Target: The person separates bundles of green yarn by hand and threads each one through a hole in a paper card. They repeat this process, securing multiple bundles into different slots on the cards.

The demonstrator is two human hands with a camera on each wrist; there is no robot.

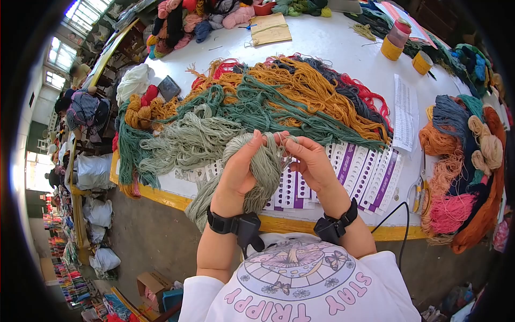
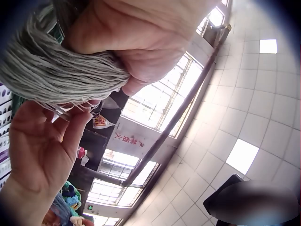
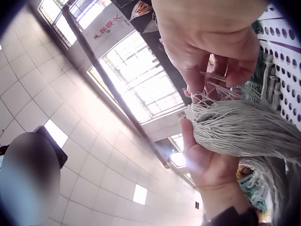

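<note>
A hank of pale grey-green yarn [image 1: 264, 185] hangs over my left hand [image 1: 240, 167], which holds it near the table's front edge. The hank's loose tail droops down to the left, past the wrist. At its upper right end, my right hand [image 1: 315, 160] pinches a few thin strands between thumb and fingers. In the right wrist view, these fine strands [image 3: 211, 87] stretch from the bundle up to the right fingertips. Both hands meet close together there. More yarn of the same pale green [image 1: 188, 134] lies heaped just beyond on the table.
Heaps of dark green [image 1: 257, 104] and mustard yarn [image 1: 322, 96] spread across the white table [image 1: 332, 43]. White-and-purple punched cards [image 1: 370, 177] lie along the front edge. Scissors [image 1: 417, 196] and another multicoloured yarn pile [image 1: 448, 161] are at the right. A printed sheet [image 1: 405, 115] lies nearby.
</note>
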